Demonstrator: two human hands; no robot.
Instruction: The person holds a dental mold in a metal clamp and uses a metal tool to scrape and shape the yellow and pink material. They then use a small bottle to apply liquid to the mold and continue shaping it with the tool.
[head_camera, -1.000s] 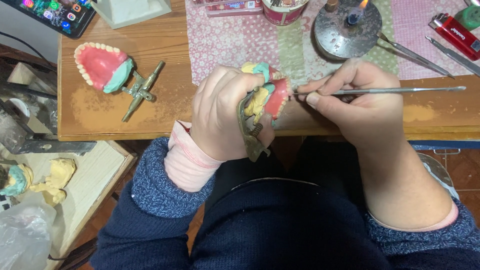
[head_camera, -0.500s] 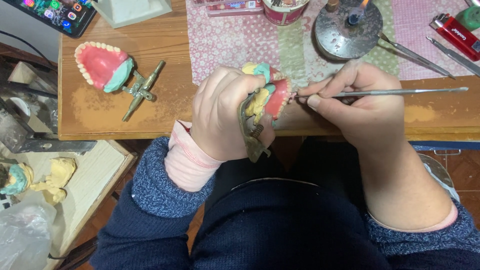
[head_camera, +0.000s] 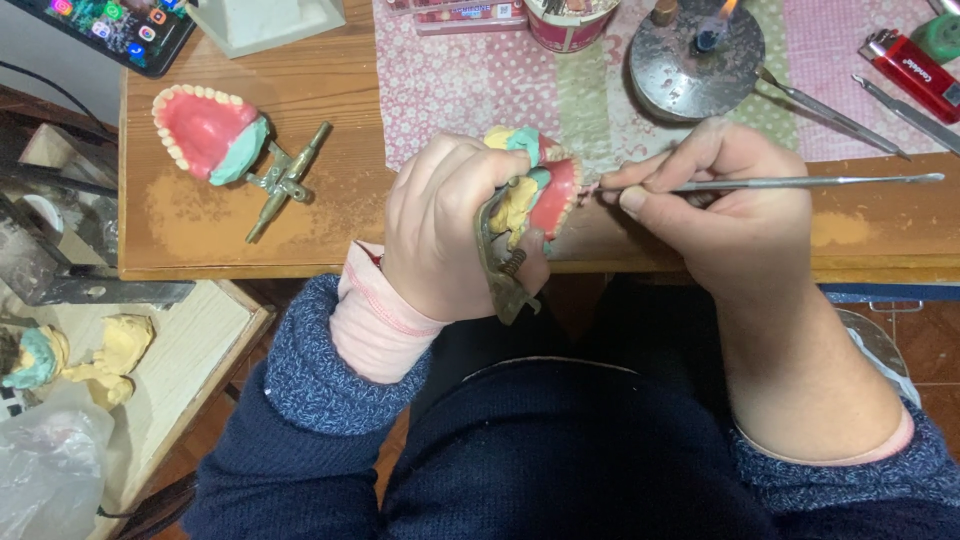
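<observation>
Left hand (head_camera: 450, 225) grips the denture model (head_camera: 535, 190) on its brass articulator at the table edge (head_camera: 300, 268). Right hand (head_camera: 715, 205) pinches a metal wax tool (head_camera: 810, 183), tip touching the model's pink gum. Beyond: lit burner (head_camera: 697, 45).

On the desk (head_camera: 300, 100), a second denture model (head_camera: 205, 130) lies left of the hands. Behind the right hand (head_camera: 720, 210) stands a burner (head_camera: 697, 45); a lighter (head_camera: 910, 68), apparently, lies far right.
</observation>
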